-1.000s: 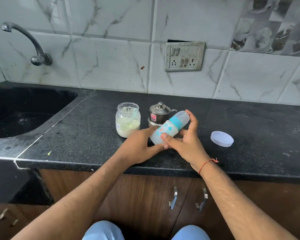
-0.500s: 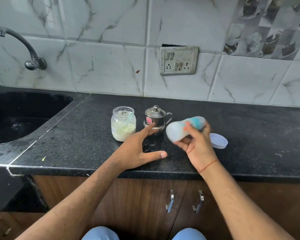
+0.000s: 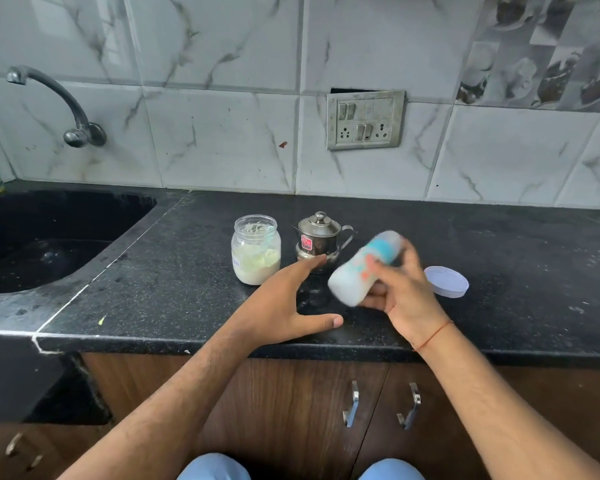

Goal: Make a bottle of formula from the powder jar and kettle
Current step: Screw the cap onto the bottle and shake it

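Bottle [image 3: 362, 268] — tilted, cap end up-right — gripped by right hand [image 3: 404, 299].

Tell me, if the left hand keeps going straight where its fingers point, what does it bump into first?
Probably the small steel kettle. The left hand is open, its fingertips aimed at the kettle's base, close in front of it. Depth is hard to judge; the powder jar sits off to the side.
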